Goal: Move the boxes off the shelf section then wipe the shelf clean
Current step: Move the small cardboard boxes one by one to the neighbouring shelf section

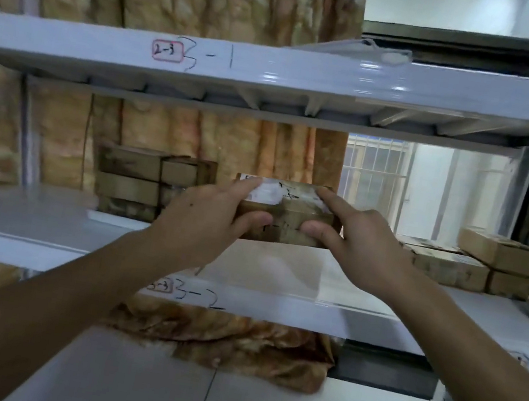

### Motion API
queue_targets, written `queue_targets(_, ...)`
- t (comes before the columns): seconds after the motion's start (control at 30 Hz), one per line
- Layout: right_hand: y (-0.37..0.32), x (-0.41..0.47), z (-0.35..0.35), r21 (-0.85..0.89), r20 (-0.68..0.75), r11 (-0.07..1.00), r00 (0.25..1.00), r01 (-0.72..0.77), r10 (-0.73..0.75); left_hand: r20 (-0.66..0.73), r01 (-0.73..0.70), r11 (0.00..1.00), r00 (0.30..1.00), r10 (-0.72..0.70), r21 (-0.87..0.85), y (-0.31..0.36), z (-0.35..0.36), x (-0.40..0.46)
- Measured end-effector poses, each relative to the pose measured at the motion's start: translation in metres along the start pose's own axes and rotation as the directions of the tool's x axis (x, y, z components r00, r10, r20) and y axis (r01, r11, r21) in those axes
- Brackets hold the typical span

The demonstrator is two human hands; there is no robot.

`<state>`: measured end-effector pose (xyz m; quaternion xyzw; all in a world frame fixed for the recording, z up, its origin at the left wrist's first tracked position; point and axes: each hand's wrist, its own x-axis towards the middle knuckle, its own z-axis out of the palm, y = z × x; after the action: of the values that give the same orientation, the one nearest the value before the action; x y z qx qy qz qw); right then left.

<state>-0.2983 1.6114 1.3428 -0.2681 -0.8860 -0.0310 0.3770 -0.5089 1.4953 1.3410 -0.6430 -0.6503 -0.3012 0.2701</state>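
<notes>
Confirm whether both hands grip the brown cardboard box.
Yes, the left hand and right hand pinch the brown cardboard box from either side.

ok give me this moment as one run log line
left hand + right hand: grip box | shelf: unwiped | box stacks left, right

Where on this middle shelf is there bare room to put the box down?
Bare shelf lies in front of the held box, between the left hand and right hand, and toward the front edge. It is crowded at the back left by the stacked boxes and at the right by more boxes.
</notes>
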Motion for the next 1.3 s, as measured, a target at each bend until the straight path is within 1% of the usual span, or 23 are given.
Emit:
queue_targets(0.1, -0.044, 0.019, 0.022, 0.057, -0.023, 0.996, 0.998, 0.063, -0.061, -0.021, 0.022, 1.000, 1.000, -0.022, -0.003, -0.043, -0.029, -0.020)
queue_targets(0.2, -0.085, 0.041, 0.052, 0.077, -0.053, 0.993, 0.995, 0.093, -0.089, -0.016, 0.046, 0.999, 0.999, -0.046, -0.022, -0.094, -0.053, -0.036)
queue_targets(0.33, -0.141, 0.069, 0.098, 0.092, -0.054, 0.992, 0.995, 0.084, -0.079, 0.006, 0.057, 0.994, 0.998, -0.057, -0.098, -0.166, -0.073, -0.053)
queue_targets(0.47, -0.195, 0.097, 0.137, 0.123, -0.079, 0.990, 0.995, 0.071, -0.062, -0.025, 0.076, 0.980, 0.996, -0.082, -0.183, -0.236, -0.080, -0.065)
queue_targets(0.57, -0.216, 0.116, 0.159, 0.120, -0.101, 0.990, 0.993, 0.080, -0.068, -0.036, 0.091, 0.944, 0.994, -0.107, -0.318, -0.278, -0.077, -0.064)
queue_targets(0.63, -0.222, 0.131, 0.170, 0.092, -0.085, 0.994, 0.995, 0.062, -0.054, -0.042, 0.112, 0.896, 0.989, -0.144, -0.431, -0.298, -0.074, -0.058)
queue_targets(0.73, -0.226, 0.153, 0.181, 0.080, -0.074, 0.995, 0.996, 0.054, -0.048, -0.130, 0.075, 0.904, 0.981, -0.143, -0.421, -0.320, -0.065, -0.041)
queue_targets(0.77, -0.225, 0.161, 0.184, 0.070, -0.081, 0.997, 0.996, 0.045, -0.039, -0.147, 0.068, 0.892, 0.978, -0.148, -0.446, -0.326, -0.063, -0.034)
queue_targets(0.87, -0.217, 0.191, 0.191, 0.018, -0.120, 0.999, 0.992, 0.030, -0.027, -0.128, 0.082, 0.852, 0.977, -0.172, -0.517, -0.343, -0.054, -0.007)
queue_targets(0.97, -0.206, 0.221, 0.196, 0.024, -0.142, 1.000, 0.990, 0.016, -0.013, -0.114, 0.062, 0.830, 0.982, -0.149, -0.554, -0.359, -0.044, 0.023)
queue_targets(1.13, -0.190, 0.272, 0.210, -0.001, -0.110, 0.999, 0.993, 0.034, -0.034, -0.118, 0.039, 0.859, 0.986, -0.115, -0.511, -0.389, -0.031, 0.071)
queue_targets(1.3, -0.178, 0.311, 0.221, -0.080, -0.084, 0.997, 0.996, 0.008, -0.015, -0.086, 0.038, 0.843, 0.991, -0.100, -0.536, -0.417, -0.006, 0.110)
